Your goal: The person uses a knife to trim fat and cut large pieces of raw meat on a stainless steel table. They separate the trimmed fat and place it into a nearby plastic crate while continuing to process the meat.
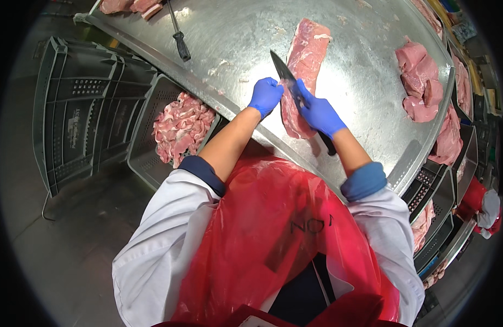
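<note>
A long pink pork loin (308, 54) lies lengthwise on the steel table (218, 38) in front of me, with a little whitish fat on its surface. My left hand (266, 97), in a blue glove, is closed at the loin's left edge and pinches a bit of meat there. In my right hand (322, 113), also blue-gloved, is a knife (284, 69) with a dark handle. Its blade lies slantwise over the loin, tip pointing away and to the left. The right fingers partly cover the knife and the meat.
At the far left a sharpening steel (180, 46) rests near more meat (134, 5). Several meat chunks (420, 82) lie on the table's right. Below the left edge, a grey crate (134, 147) holds meat trimmings (183, 128), beside stacked crates (71, 117). More meat-filled crates (436, 201) stand right.
</note>
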{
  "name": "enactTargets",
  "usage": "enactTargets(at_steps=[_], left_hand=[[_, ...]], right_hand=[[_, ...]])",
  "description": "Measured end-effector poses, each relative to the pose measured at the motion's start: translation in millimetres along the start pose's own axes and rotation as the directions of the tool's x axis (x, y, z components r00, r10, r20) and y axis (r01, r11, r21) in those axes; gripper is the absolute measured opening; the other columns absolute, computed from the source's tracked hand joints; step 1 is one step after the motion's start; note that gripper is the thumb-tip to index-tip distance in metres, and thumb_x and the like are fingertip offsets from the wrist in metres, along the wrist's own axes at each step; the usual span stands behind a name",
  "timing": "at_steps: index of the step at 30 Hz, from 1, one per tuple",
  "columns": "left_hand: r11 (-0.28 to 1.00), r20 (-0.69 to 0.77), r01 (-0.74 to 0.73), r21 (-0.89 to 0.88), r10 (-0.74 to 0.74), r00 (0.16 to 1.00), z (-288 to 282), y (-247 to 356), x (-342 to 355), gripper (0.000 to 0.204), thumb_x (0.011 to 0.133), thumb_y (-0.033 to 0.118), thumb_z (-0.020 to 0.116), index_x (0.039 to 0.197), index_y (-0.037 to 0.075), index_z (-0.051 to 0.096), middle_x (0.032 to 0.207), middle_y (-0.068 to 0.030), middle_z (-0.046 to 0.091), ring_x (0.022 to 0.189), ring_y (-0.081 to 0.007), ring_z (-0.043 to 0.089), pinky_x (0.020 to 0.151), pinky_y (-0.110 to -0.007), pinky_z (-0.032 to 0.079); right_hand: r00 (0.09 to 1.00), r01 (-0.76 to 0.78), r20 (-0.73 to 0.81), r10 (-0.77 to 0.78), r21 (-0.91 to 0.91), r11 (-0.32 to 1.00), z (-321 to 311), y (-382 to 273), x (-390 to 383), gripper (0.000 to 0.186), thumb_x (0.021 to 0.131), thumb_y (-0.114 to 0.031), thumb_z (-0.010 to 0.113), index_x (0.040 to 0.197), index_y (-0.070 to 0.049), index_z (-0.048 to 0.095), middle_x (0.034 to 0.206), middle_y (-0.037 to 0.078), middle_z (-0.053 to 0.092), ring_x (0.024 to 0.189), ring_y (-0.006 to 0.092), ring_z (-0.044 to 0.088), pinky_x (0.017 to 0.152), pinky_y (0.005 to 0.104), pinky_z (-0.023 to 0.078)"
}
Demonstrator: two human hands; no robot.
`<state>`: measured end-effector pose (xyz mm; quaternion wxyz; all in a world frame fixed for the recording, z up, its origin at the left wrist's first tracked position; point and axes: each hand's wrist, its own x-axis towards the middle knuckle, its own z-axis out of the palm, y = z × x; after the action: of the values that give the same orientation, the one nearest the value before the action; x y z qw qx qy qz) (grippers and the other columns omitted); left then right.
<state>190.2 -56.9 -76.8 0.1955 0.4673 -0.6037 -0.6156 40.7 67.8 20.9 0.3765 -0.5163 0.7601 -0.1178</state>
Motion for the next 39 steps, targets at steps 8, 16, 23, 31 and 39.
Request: enactTargets(at_steps=[8, 16, 23, 31, 39], left_hand=[[0.958, -0.022, -0.123, 0.26, 0.133, 0.991, -5, 32, -22, 0.016, 0.088, 0.014, 0.067, 0.078, 0.002, 0.061, 0.067, -0.0043, 0.058, 0.062, -0.0114, 0.05, 0.06, -0.032, 0.045], [0.986, -0.032, -0.118, 0.117, 0.122, 0.992, -16, 36, -37, 0.013, 0.09, 0.013, 0.067, 0.087, 0.001, 0.064, 0.07, -0.0023, 0.062, 0.064, -0.0071, 0.052, 0.06, -0.027, 0.046], [0.911, -0.112, -0.325, -0.253, 0.306, 0.945, -27, 47, -48, 0.008, 0.093, 0.008, 0.069, 0.097, 0.003, 0.063, 0.078, 0.0019, 0.061, 0.067, -0.0041, 0.054, 0.061, -0.021, 0.045], [0.908, -0.273, -0.373, -0.19, 0.316, 0.909, -143, 129, -121, 0.007, 0.096, 0.01, 0.066, 0.101, 0.005, 0.063, 0.088, 0.0018, 0.061, 0.075, -0.0053, 0.057, 0.065, -0.023, 0.047], [0.542, 0.043, -0.172, 0.822, 0.243, 0.969, -182, 32, -55, 0.053, 0.082, 0.036, 0.076, 0.12, 0.001, 0.064, 0.122, -0.0235, 0.065, 0.116, -0.0377, 0.062, 0.101, -0.044, 0.048]], right_hand=[[0.981, -0.027, 0.196, 0.008, 0.097, 0.995, -21, -18, 7, 0.075, 0.093, -0.014, 0.052, 0.16, -0.031, 0.023, 0.085, 0.02, 0.069, 0.06, 0.0251, 0.067, 0.066, 0.0369, 0.057], [0.916, 0.181, 0.332, -0.223, 0.154, 0.971, -30, 44, -42, 0.073, 0.092, -0.013, 0.052, 0.159, -0.033, 0.028, 0.087, 0.015, 0.071, 0.062, 0.0207, 0.067, 0.068, 0.0352, 0.056], [0.86, 0.133, 0.471, -0.195, 0.163, 0.978, -47, 8, -37, 0.075, 0.091, -0.013, 0.051, 0.159, -0.032, 0.026, 0.082, 0.01, 0.068, 0.062, 0.0172, 0.065, 0.067, 0.0313, 0.057], [0.835, -0.062, 0.513, -0.199, 0.446, 0.893, -41, 33, -100, 0.074, 0.093, -0.004, 0.052, 0.158, -0.03, 0.03, 0.074, 0.003, 0.061, 0.057, 0.011, 0.054, 0.055, 0.0265, 0.05], [0.986, -0.072, -0.024, 0.164, 0.83, 0.553, -24, 124, -159, 0.082, 0.09, 0.004, 0.054, 0.16, -0.026, 0.026, 0.079, 0.001, 0.06, 0.053, 0.0058, 0.053, 0.046, 0.0218, 0.045]])
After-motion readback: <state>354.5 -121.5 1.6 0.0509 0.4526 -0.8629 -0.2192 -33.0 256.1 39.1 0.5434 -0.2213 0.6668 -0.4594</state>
